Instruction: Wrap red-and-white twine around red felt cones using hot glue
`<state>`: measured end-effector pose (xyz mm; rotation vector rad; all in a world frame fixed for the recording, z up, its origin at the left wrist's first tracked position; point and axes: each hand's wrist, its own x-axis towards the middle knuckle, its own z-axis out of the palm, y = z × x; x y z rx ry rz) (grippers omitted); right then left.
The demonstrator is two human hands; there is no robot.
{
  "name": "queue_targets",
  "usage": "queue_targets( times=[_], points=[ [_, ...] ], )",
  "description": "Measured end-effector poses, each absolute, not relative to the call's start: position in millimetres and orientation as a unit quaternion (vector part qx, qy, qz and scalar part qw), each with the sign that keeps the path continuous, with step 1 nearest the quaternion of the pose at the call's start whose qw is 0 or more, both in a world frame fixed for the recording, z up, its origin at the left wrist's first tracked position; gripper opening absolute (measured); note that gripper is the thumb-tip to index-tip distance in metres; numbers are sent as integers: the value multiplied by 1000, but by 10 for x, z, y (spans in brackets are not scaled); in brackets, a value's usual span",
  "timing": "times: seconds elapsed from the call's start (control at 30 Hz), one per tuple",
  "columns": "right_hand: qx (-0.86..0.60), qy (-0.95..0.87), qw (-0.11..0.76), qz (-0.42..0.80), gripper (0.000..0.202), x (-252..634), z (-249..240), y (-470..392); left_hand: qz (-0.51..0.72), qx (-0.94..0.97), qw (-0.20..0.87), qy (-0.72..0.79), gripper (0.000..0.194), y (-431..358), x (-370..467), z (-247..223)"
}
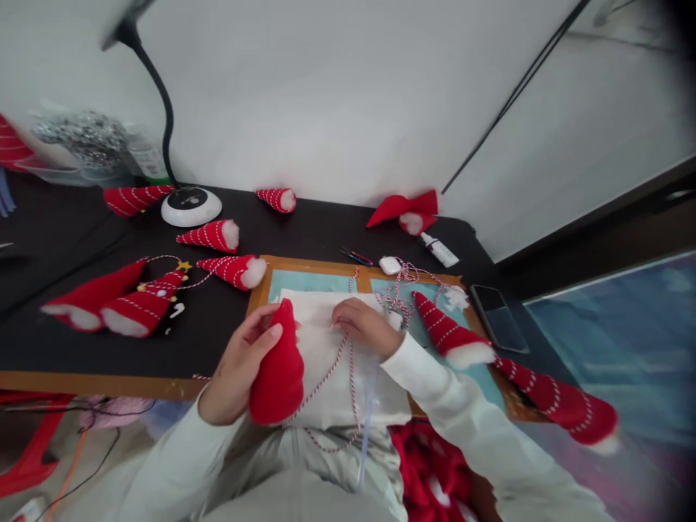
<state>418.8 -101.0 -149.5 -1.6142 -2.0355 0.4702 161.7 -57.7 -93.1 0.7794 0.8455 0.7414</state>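
Observation:
My left hand (pixel 247 359) is closed round a plain red felt cone (pixel 277 373), its narrow tip upward and my thumb on its front. My right hand (pixel 362 325) is pinched on red-and-white twine (pixel 352 377) over a white cloth (pixel 320 312). The twine hangs below my right fingers in a loop and runs to the bottom of the cone. A small pale tip shows at my right fingertips, too small to name. To the right, a stuffed red cone wound with twine (pixel 451 333) lies beside a tangle of the same twine (pixel 399 286).
Several wrapped cones, including a starred one (pixel 152 301), lie on the black table (pixel 217 355). Behind stand a lamp (pixel 190 206) and silver tinsel (pixel 90 138). Snips (pixel 357 257), a white case (pixel 389 265), a small bottle (pixel 439 250) and a phone (pixel 499 317) lie at the right.

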Motion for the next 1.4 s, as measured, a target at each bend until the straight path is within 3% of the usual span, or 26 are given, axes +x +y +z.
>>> queue_targets(
  times=[0.1,0.2,0.37,0.83,1.07,1.4],
  points=[
    [-603,-708,327,169,10,3953,-1104,-1149,366,432,726,390,45,-577,1686,-972],
    [-578,-617,491,209,5,3654,-734,-1239,386,507,667,386,38,-597,1742,-988],
    [-563,-477,623,259,10,3322,-588,-1182,402,566,610,382,34,-613,1791,-958],
    [-545,-409,648,339,9,3186,-661,-1155,409,551,619,381,34,-645,1806,-949],
    [-464,-248,710,468,27,3102,-688,-1176,441,518,630,373,40,-578,1893,-941],
    [-515,-262,702,417,26,3007,-775,-1123,434,553,621,346,36,-611,1895,-956]
  ],
)
